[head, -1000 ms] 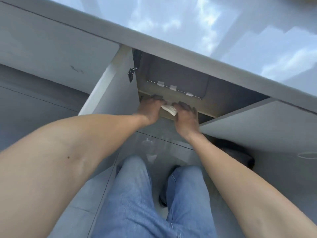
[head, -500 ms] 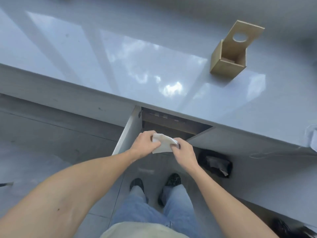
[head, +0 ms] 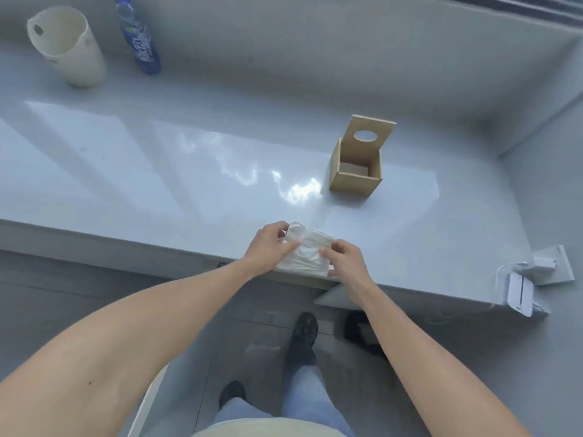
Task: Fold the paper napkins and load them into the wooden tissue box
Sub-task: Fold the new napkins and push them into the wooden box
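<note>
Both hands, left hand (head: pixel 270 247) and right hand (head: pixel 344 260), pinch the napkin pack (head: pixel 307 252) over the counter (head: pixel 189 171) edge; a slack grip could drop it, far short of the box (head: pixel 355 181)

Glossy pale grey-blue countertop (head: pixel 195 171), reflecting sky and clouds. Standing on it: wooden tissue box (head: pixel 355 175) right of centre, lid raised upright, round hole in lid; cream jug (head: pixel 67 47) far left at the back; blue bottle (head: pixel 138 36) just right of the jug; white adapter with cable (head: pixel 520 290) at the right front edge
</note>
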